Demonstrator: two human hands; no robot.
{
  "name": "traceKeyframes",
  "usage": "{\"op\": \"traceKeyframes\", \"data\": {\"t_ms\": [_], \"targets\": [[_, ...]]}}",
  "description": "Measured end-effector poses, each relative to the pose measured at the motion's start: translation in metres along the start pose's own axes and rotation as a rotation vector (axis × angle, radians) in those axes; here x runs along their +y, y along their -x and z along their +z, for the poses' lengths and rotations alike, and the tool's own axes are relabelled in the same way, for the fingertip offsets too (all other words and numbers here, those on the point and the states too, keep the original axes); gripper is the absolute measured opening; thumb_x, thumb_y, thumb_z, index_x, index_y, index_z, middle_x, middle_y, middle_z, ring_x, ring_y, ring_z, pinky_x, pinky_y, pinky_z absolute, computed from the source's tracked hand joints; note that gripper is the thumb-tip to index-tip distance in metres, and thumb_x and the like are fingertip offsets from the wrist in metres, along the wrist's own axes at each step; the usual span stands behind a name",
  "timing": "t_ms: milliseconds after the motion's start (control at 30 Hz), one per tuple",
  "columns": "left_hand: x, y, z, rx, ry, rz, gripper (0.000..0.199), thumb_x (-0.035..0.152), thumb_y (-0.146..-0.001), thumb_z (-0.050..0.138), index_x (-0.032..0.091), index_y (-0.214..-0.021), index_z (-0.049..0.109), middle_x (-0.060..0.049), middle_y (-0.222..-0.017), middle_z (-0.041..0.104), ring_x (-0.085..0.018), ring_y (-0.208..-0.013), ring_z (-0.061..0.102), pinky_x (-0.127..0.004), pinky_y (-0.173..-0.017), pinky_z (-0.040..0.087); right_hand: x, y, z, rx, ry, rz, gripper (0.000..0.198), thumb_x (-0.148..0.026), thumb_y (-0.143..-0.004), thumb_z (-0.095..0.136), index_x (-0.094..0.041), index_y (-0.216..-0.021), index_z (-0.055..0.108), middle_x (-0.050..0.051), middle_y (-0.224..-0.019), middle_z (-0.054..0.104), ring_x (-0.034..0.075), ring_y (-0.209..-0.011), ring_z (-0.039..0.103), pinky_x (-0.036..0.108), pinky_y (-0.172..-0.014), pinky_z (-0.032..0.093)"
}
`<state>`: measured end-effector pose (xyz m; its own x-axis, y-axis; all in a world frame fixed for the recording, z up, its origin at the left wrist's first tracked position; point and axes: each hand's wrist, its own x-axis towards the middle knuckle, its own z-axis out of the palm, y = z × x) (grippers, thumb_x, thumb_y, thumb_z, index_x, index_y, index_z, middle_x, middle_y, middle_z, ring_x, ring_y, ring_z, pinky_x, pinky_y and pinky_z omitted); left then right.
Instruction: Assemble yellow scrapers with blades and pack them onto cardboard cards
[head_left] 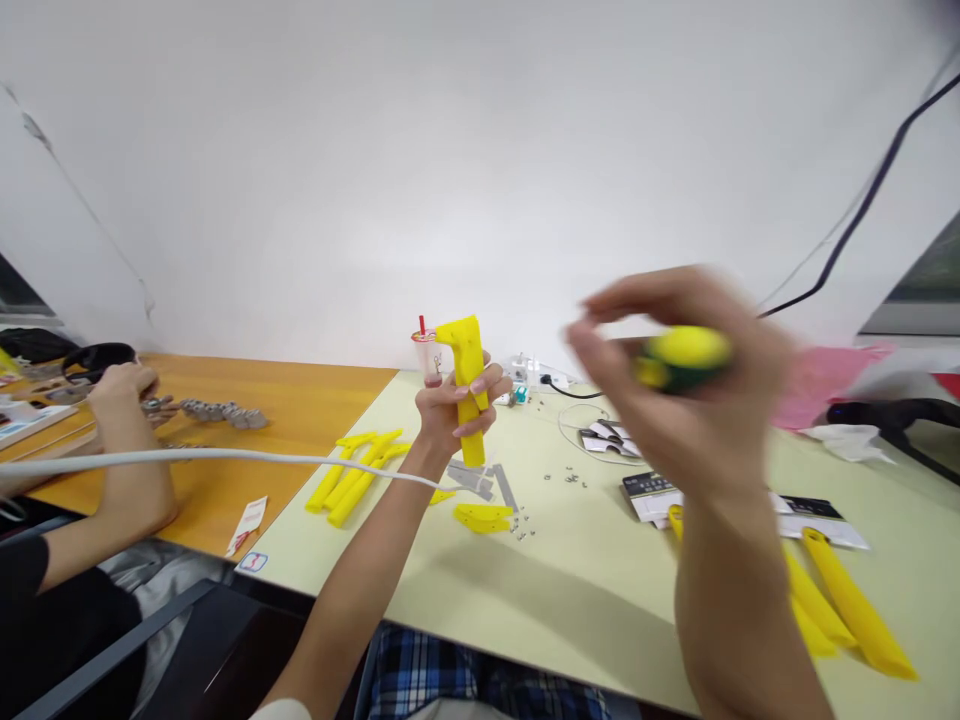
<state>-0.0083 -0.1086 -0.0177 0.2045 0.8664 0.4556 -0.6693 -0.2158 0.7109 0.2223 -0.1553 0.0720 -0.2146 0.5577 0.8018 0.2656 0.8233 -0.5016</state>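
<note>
My left hand (457,405) is wrapped around a yellow plastic part (470,385), held upright above the table, with a short arm jutting left at its top. Raised nearer the camera, my right hand (697,390) is closed around what looks like a screwdriver (682,358) with a yellow and dark green handle. Motion blurs it, and its shaft is hidden. Below my left hand lie curved yellow pieces (482,517), grey flat strips (472,478) and several small screws (520,527).
Yellow tube-like parts (356,485) lie at the table's left, and more yellow parts (859,600) at the right beside black-and-white packets (821,522). A cup with a straw (429,355) stands at the back. A white cable (225,455) crosses the view. A co-worker's arm (135,450) is at left.
</note>
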Motion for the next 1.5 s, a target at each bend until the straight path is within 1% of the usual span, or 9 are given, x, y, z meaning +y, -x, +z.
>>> {"op": "traceKeyframes", "data": {"t_ms": [167,300,467,700,800,1000,1167,1300,1500], "targets": [[-0.004,-0.001,0.006,-0.016,0.001,-0.112,0.043,0.025,-0.058,0.084,0.022,-0.095,0.061,-0.003,-0.075,0.043,-0.017,-0.066,0.050,-0.013,-0.026,0.014,0.037,-0.029,0.031,-0.378,-0.101,0.125,0.041,-0.063,-0.089,0.084,-0.025,-0.101,0.078,0.007,-0.091,0.076,0.026,-0.084,0.069,0.037,-0.068,0.054],[-0.009,0.004,0.004,0.067,0.016,-0.147,0.034,0.021,-0.065,0.081,0.019,-0.094,0.064,-0.003,-0.074,0.048,-0.015,-0.066,0.051,-0.012,-0.029,0.023,0.050,-0.031,0.038,-0.524,-0.165,0.199,0.044,-0.065,-0.085,0.085,-0.024,-0.098,0.076,0.000,-0.071,0.063,0.018,-0.065,0.053,0.031,-0.056,0.040],[-0.015,0.007,0.001,0.119,0.011,-0.166,0.031,0.027,-0.071,0.080,0.019,-0.096,0.066,-0.006,-0.079,0.058,-0.017,-0.068,0.054,-0.015,-0.032,0.026,0.045,-0.028,0.037,-0.534,-0.244,0.170,0.037,-0.058,-0.092,0.080,-0.024,-0.088,0.066,-0.001,-0.080,0.065,0.016,-0.070,0.053,0.031,-0.063,0.043],[-0.033,0.008,-0.022,0.221,-0.379,-0.078,0.046,0.056,-0.090,0.077,0.019,-0.115,0.068,-0.012,-0.112,0.071,-0.018,-0.083,0.056,-0.017,-0.042,0.040,0.058,-0.035,0.012,-0.083,-0.091,0.069,0.045,-0.068,-0.095,0.076,-0.023,-0.095,0.071,0.004,-0.090,0.070,0.017,-0.074,0.054,0.033,-0.068,0.044],[-0.044,0.012,-0.032,0.286,-0.518,-0.082,0.051,0.061,-0.091,0.078,0.020,-0.118,0.065,-0.011,-0.110,0.070,-0.017,-0.083,0.055,-0.018,-0.045,0.044,0.062,-0.034,0.000,-0.028,-0.096,0.096,0.048,-0.070,-0.092,0.080,-0.023,-0.101,0.074,0.004,-0.091,0.071,0.015,-0.065,0.052,0.032,-0.059,0.041],[-0.055,0.016,-0.034,0.284,-0.541,-0.071,0.050,0.063,-0.087,0.082,0.021,-0.105,0.063,-0.006,-0.103,0.068,-0.014,-0.077,0.055,-0.020,-0.047,0.047,0.069,-0.034,0.006,-0.155,-0.107,0.155,0.047,-0.070,-0.096,0.074,-0.025,-0.110,0.073,0.001,-0.075,0.069,0.016,-0.058,0.058,0.031,-0.056,0.042],[-0.060,0.016,-0.038,0.261,-0.531,-0.038,0.049,0.062,-0.087,0.085,0.020,-0.106,0.069,-0.005,-0.101,0.065,-0.013,-0.076,0.056,-0.019,-0.045,0.045,0.088,-0.035,0.031,-0.367,0.088,0.081,0.029,-0.048,-0.103,0.069,-0.025,-0.119,0.076,0.000,-0.085,0.074,0.016,-0.067,0.055,0.031,-0.067,0.043],[-0.059,0.018,-0.037,0.228,-0.513,-0.049,0.049,0.059,-0.084,0.088,0.019,-0.106,0.071,-0.005,-0.098,0.065,-0.012,-0.074,0.056,-0.019,-0.046,0.046,0.101,-0.036,0.049,-0.474,0.186,0.081,0.015,-0.033,-0.099,0.068,-0.022,-0.103,0.076,0.002,-0.090,0.075,0.017,-0.074,0.058,0.031,-0.071,0.041],[-0.059,0.018,-0.038,0.176,-0.489,-0.065,0.047,0.057,-0.083,0.090,0.017,-0.103,0.073,-0.005,-0.094,0.065,-0.012,-0.072,0.056,-0.019,-0.044,0.044,0.114,-0.036,0.064,-0.540,0.236,0.041,0.013,-0.031,-0.097,0.068,-0.020,-0.094,0.075,0.008,-0.098,0.075,0.020,-0.085,0.062,0.033,-0.078,0.044]]}}
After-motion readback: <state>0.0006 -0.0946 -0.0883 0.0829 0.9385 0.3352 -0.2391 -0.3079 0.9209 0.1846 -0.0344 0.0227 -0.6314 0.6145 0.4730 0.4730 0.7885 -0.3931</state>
